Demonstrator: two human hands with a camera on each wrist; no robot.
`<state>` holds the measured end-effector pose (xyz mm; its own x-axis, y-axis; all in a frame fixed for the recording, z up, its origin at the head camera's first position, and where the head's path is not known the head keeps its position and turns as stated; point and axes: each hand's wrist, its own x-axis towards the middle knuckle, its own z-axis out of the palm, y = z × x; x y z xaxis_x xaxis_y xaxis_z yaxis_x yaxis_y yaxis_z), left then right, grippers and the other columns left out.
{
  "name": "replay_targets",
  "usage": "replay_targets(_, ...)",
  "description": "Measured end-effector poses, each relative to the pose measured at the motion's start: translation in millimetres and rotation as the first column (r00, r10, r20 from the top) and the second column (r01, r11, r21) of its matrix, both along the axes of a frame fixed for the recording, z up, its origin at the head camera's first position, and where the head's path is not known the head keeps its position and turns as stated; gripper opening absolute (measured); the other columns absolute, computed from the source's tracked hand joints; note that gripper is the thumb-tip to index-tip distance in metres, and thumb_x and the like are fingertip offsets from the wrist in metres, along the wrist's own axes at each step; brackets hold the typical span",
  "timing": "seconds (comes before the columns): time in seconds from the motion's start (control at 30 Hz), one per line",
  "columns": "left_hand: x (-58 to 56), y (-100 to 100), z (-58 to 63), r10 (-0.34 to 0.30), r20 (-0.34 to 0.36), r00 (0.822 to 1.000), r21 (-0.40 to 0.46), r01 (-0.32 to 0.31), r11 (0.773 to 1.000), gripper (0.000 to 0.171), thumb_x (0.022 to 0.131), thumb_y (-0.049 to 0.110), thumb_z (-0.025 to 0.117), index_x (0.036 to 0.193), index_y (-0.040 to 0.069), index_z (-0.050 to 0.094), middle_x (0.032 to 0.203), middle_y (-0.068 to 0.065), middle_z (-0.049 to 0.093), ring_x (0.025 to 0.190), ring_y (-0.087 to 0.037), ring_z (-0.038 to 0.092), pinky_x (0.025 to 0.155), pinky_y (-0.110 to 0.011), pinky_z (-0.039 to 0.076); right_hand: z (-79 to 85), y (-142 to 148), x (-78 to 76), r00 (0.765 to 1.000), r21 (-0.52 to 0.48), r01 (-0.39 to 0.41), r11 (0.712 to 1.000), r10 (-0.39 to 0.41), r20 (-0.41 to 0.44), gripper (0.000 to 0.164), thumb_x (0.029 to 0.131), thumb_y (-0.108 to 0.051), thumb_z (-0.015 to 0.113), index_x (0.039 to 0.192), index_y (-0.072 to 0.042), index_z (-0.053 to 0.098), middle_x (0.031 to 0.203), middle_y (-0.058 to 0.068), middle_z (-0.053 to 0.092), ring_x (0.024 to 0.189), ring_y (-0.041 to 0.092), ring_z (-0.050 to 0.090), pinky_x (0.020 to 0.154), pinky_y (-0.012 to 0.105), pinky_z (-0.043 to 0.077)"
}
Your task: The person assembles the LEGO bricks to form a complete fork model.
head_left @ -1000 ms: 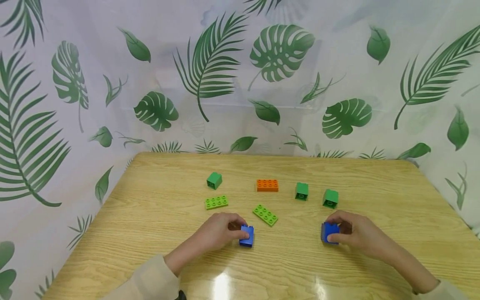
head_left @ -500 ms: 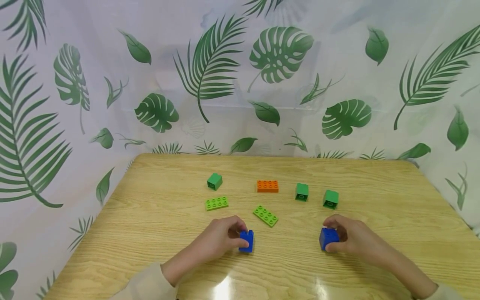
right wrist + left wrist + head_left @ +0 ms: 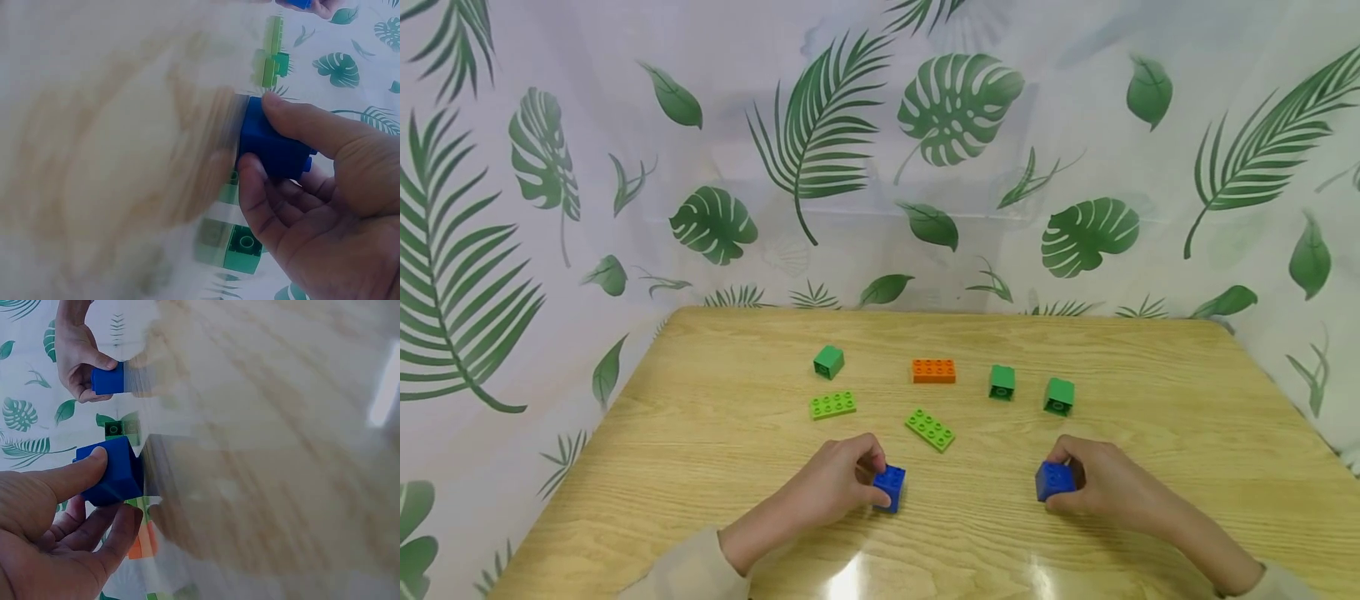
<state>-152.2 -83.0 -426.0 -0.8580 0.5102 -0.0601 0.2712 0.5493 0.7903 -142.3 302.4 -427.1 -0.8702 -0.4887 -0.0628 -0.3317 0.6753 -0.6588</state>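
Note:
My left hand (image 3: 829, 487) pinches a blue toy building brick (image 3: 889, 490) between thumb and fingers, near the front middle of the table. Studs show on the brick's top in the head view. In the left wrist view the thumb lies on one side of this brick (image 3: 111, 472), close over the tabletop. Farther right, my right hand (image 3: 1108, 482) grips a second blue building brick (image 3: 1056, 481), studs up as well. The right wrist view shows thumb and fingers on opposite sides of that brick (image 3: 274, 140), its studs turned toward the palm.
Behind the hands lie two light green flat bricks (image 3: 832, 405) and an orange brick (image 3: 934, 371). Green bricks lie tipped over, one at the left (image 3: 828, 362) and two at the right (image 3: 1059, 397). A leaf-patterned curtain (image 3: 865, 167) hangs behind the wooden table (image 3: 737, 350).
Both blue bricks have been turned so that their studs point up, and both hands have drawn slightly toward me. The other bricks have stayed where they were.

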Motion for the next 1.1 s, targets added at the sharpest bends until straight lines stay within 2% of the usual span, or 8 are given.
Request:
replay_targets(0.23,0.7,-3,-1.4,0.020,-0.006,1.000,0.029,-0.020,0.999,0.037,0.081,0.004,0.088,0.103,0.006,0.058,0.095,-0.002,0.064,0.089,-0.017,0.067,0.078,-0.028,0.056,0.5,-6,-1.4,1.000,0.041,0.004,0.999,-0.003,-0.028,0.039,0.080,-0.020,0.090,0.104,-0.005,0.062,0.097,0.005,0.069,0.079,0.008,0.061,0.062,0.026,0.053)
replay_targets(0.47,-1.6,-3,-4.4,0.019,0.005,1.000,0.007,-0.019,1.000,0.039,0.082,0.005,0.088,0.115,0.003,0.067,0.103,-0.003,0.069,0.088,-0.013,0.065,0.077,-0.027,0.055,0.9,-11,-1.7,1.000,0.045,0.005,0.999,-0.004,-0.023,0.040,0.080,-0.021,0.091,0.103,-0.005,0.062,0.098,0.006,0.069,0.080,0.009,0.062,0.062,0.026,0.053)
replay_targets(0.63,-3.6,-3,-6.0,0.018,0.001,1.000,-0.027,-0.018,0.999,0.036,0.082,0.009,0.089,0.112,0.006,0.069,0.095,0.003,0.066,0.083,-0.012,0.060,0.072,-0.026,0.052,0.1,-15,-1.3,0.999,0.041,0.007,0.999,-0.005,-0.039,0.041,0.081,-0.022,0.091,0.104,-0.004,0.062,0.098,0.006,0.068,0.080,0.008,0.061,0.062,0.025,0.053)
replay_targets(0.83,-4.2,-5,-7.8,0.009,0.036,0.999,-0.001,-0.009,1.000,0.038,0.083,0.008,0.088,0.114,0.006,0.067,0.094,0.002,0.064,0.082,-0.012,0.059,0.070,-0.027,0.052,0.1,-20,-0.1,1.000,0.038,0.010,0.999,-0.009,-0.025,0.048,0.080,-0.025,0.091,0.112,-0.001,0.065,0.101,0.004,0.067,0.083,0.010,0.061,0.064,0.025,0.052)
replay_targets(0.93,-3.3,-6,-8.9,0.007,0.042,0.999,0.009,-0.007,1.000,0.039,0.083,0.008,0.088,0.115,0.004,0.067,0.094,0.001,0.064,0.081,-0.013,0.059,0.069,-0.026,0.051,0.6,-24,1.1,0.999,0.040,0.012,0.999,-0.010,-0.044,0.055,0.079,-0.026,0.092,0.118,0.002,0.065,0.105,0.005,0.068,0.085,0.012,0.062,0.066,0.026,0.053)
replay_targets(1.1,-2.2,-7,-10.3,0.004,0.054,0.999,0.021,-0.005,1.000,0.041,0.083,0.008,0.088,0.117,0.003,0.066,0.094,0.000,0.064,0.081,-0.013,0.060,0.069,-0.026,0.051,1.6,-32,4.3,0.997,0.050,0.008,0.999,-0.004,-0.077,0.050,0.080,-0.021,0.091,0.117,0.001,0.067,0.106,0.006,0.070,0.088,0.013,0.065,0.071,0.026,0.055)
